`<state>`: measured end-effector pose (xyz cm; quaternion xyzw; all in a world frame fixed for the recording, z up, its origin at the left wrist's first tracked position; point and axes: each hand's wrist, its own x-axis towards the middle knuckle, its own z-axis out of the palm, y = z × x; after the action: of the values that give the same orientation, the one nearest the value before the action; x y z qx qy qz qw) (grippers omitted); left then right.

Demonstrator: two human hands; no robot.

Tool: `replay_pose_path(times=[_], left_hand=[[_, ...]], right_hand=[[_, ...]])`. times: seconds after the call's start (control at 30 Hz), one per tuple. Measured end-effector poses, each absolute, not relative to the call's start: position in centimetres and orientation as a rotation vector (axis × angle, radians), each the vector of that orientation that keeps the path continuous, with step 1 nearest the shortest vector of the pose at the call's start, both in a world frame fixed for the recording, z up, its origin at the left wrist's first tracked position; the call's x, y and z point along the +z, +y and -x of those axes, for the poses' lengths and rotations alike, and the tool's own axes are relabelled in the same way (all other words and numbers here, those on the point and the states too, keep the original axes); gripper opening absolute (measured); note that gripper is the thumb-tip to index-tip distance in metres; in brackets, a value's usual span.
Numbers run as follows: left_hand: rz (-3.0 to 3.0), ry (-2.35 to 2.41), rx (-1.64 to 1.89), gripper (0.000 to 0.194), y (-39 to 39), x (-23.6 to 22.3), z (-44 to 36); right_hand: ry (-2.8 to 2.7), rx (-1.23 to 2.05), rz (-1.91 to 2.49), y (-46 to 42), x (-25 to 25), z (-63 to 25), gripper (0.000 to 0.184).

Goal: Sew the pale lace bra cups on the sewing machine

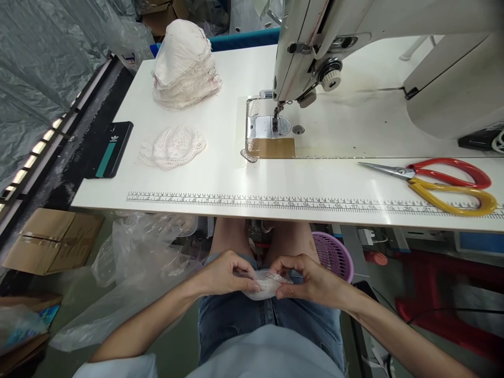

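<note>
Over my lap, a small piece of white fabric [268, 286] is pinched between my two hands. My left hand [232, 275] grips its left end between thumb and fingers. At the other end, the thumb and fingers of my right hand [301, 278] are closed on it, close to a reddish line along the edge. On the table, a single white lace piece [173, 147] lies flat, and behind it rises a stack of white cup-shaped fabric pieces [185, 65]. The sewing machine [303, 63] stands to the right, its presser foot [275, 123] over the metal plate.
Scissors [444, 184] with red and yellow handles lie at the table's right front. A printed ruler [255, 202] runs along the front edge. A dark phone [114, 149] rests at the left edge. Below are a purple basket [334, 257], plastic bags [137, 273] and a cardboard box [55, 239].
</note>
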<state>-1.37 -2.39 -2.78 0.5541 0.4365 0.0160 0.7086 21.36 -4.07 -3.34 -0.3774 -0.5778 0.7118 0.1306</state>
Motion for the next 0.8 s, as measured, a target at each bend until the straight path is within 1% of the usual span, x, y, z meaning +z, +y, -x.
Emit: replay_pose_path(times=[0.2, 0.6, 0.8], left_hand=[[-1.189, 1.007, 0.031, 0.024, -2.6, -2.6, 1.5], [-1.207, 0.908, 0.016, 0.030, -2.5, -2.5, 1.7], [-1.210, 0.952, 0.069, 0.036, -2.8, -3.0, 0.7]], right_hand=[[-1.712, 2.016, 1.114, -4.1, -3.5, -21.0, 0.028], [-1.603, 2.064, 1.078, -4.3, -3.5, -20.3, 0.033], [-1.599, 2.052, 1.140, -4.1, -3.4, -20.2, 0.034]])
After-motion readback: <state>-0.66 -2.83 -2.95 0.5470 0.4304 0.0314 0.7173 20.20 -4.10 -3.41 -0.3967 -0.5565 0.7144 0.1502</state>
